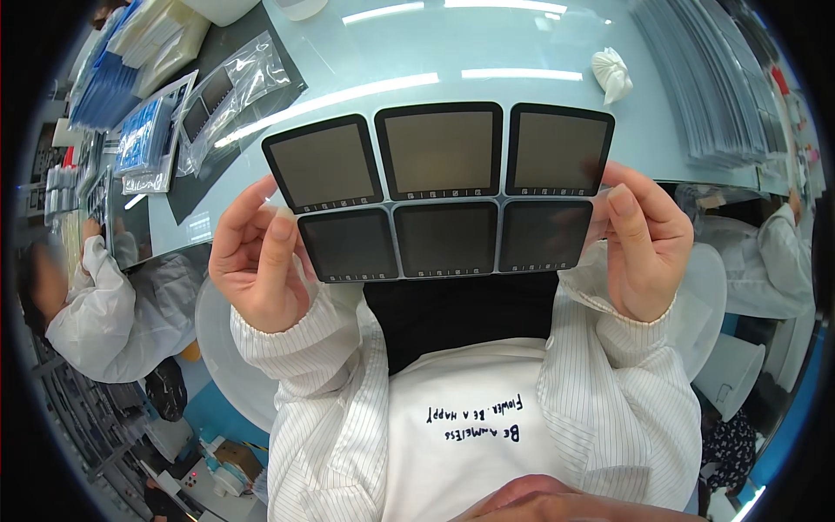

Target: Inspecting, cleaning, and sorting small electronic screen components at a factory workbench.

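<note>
A thin sheet of dark display panels hangs in front of my chest, above the near edge of the table. Its black-rimmed rectangles sit in two rows of three, each with a strip of tiny pale marks along its lower edge. My left hand pinches the sheet's left edge, thumb on the near face and fingers partly hidden behind. On the opposite edge my right hand grips it the same way, thumb up. The upper row of panels looks brownish with reflected light; the lower row is darker.
A glossy pale table spreads beyond the sheet. On it lie a crumpled white cloth, a tall stack of clear sheets, and a clear plastic bag. Blue-wrapped packs are at the left. A person in white sits left, another right.
</note>
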A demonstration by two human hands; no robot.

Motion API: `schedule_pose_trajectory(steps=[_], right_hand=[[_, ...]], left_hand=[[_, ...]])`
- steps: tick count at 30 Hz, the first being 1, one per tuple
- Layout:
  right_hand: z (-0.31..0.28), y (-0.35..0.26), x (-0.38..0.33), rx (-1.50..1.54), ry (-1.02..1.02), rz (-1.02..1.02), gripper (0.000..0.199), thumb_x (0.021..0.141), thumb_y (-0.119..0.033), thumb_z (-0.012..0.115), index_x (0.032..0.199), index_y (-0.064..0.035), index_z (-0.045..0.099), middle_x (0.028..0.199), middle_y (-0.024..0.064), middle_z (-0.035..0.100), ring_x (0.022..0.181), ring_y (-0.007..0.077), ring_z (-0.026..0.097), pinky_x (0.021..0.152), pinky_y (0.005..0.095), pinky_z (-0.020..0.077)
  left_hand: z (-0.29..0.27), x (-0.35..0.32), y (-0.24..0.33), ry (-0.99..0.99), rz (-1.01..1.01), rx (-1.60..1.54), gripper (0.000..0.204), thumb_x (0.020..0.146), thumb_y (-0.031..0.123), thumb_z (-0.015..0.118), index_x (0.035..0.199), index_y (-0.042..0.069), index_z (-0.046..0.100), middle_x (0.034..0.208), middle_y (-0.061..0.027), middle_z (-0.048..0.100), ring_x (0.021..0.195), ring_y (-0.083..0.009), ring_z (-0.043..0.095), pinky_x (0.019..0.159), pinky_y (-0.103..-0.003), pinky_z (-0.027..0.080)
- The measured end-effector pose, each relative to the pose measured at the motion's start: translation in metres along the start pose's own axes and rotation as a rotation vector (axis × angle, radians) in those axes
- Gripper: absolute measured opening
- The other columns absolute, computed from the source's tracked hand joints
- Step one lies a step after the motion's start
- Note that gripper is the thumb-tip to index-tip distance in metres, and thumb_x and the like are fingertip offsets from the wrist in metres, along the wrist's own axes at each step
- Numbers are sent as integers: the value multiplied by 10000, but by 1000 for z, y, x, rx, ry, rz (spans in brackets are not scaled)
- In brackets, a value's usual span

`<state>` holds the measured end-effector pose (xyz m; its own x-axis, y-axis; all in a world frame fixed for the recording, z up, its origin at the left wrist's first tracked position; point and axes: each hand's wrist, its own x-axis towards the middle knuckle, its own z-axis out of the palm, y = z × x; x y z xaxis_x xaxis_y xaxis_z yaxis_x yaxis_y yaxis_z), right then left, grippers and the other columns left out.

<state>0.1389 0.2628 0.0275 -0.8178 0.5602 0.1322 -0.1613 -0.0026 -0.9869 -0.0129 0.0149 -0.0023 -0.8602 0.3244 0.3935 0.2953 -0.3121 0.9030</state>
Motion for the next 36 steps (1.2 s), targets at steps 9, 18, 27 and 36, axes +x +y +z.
schedule_pose_trajectory(steps=[9, 18, 27, 36], right_hand=[[8, 9, 6, 59, 137, -188, 114, 855, -68, 623, 927, 19, 613, 747, 31, 643, 594, 16, 522, 522, 143, 375], [-1, -13, 26, -29, 116, -277, 151, 876, -64, 583, 1003, 14, 606, 813, 45, 619, 587, 37, 491, 508, 152, 362], [-5, -11, 31, -21, -3, -196, 184, 882, -66, 569, 1030, 41, 590, 829, 67, 617, 426, 25, 413, 388, 146, 274], [-11, -8, 32, 35, -14, -186, 208, 901, -55, 516, 1064, 64, 563, 864, 89, 643, 403, 24, 411, 382, 138, 273]], left_hand=[[14, -8, -5, 155, -112, -169, 310, 916, 110, 497, 1170, -65, 518, 924, -111, 643, 820, -124, 610, 737, -234, 477], [-12, -17, -8, -292, -192, -58, 246, 911, 98, 448, 1021, -93, 557, 1017, -137, 618, 935, -170, 573, 861, -280, 396], [2, -16, 1, -20, -238, -116, 390, 857, 37, 523, 1223, -83, 457, 919, -130, 662, 839, -133, 627, 768, -213, 442], [9, -14, 2, -76, -199, -105, 476, 847, 26, 519, 1288, -89, 386, 870, -135, 671, 744, -99, 627, 704, -170, 411]])
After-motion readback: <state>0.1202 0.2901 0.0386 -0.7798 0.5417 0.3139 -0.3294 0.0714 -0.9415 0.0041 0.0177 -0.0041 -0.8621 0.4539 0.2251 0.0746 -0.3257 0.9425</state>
